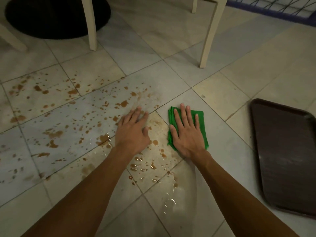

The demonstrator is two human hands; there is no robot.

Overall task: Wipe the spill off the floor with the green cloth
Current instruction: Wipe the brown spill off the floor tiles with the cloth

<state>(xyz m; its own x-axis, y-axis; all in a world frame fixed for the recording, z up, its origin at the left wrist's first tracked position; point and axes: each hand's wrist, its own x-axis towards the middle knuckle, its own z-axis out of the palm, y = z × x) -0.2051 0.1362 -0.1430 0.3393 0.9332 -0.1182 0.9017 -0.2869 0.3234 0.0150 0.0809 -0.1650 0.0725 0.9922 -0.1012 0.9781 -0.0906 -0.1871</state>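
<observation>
My green cloth (202,127) is folded into a rough rectangle: bright green, soft nappy fabric, layered edges showing on its left side. It lies flat on the floor (171,77), on a pale tile just right of the spill (123,103), approx mid-view. The spill is brown splatter, w/ many drops & blots across the tiles to the left, plus glossy wet streaks near my forearms.

The floor has square pale tiles, matte, w/ thin dark grout lines. At right lies a dark brown tray (287,151) w/ rounded corners & a raised rim, well apart from the cloth. A cream chair leg (210,35) stands farther off.

My right hand (186,132) lies palm down on the cloth, fingers straight & spread, pressing it, not curled round it. My left hand (132,132) is flat too, on the wet tile just beside the cloth, fingers straight, thumb out, not touching the cloth. Both arms are bare, stretched fwd.
</observation>
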